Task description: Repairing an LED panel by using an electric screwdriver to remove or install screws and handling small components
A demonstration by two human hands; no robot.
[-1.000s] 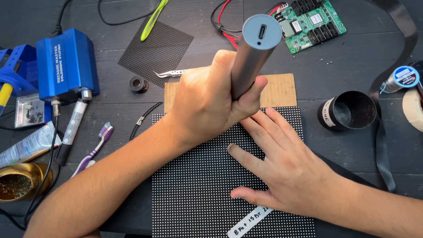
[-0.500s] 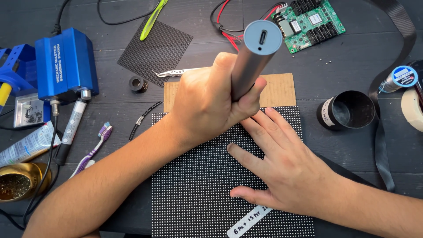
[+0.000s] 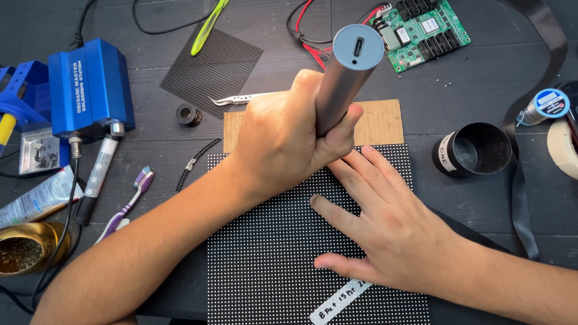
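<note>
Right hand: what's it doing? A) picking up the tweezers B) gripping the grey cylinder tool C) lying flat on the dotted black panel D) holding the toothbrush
C: the right hand lies palm down with fingers spread on the dotted black panel, while the left hand grips the grey cylinder tool.

Panel label: a narrow white strip label (image 3: 341, 301) with dark handwriting, stuck slantwise on the dotted black panel (image 3: 271, 265) at its lower edge, just under the right hand (image 3: 391, 235).
Cup label: a small white label (image 3: 445, 151) on the side of the black round cup (image 3: 474, 149), right of the panel.
Tube: a white squeeze tube (image 3: 33, 197) (printed in grey and red) lying at the left edge.
Box marking: white lettering (image 3: 80, 81) on top of the blue box (image 3: 90, 90), upper left.
Spool label: a round blue and white label (image 3: 551, 102) on a spool at the far right.
</note>
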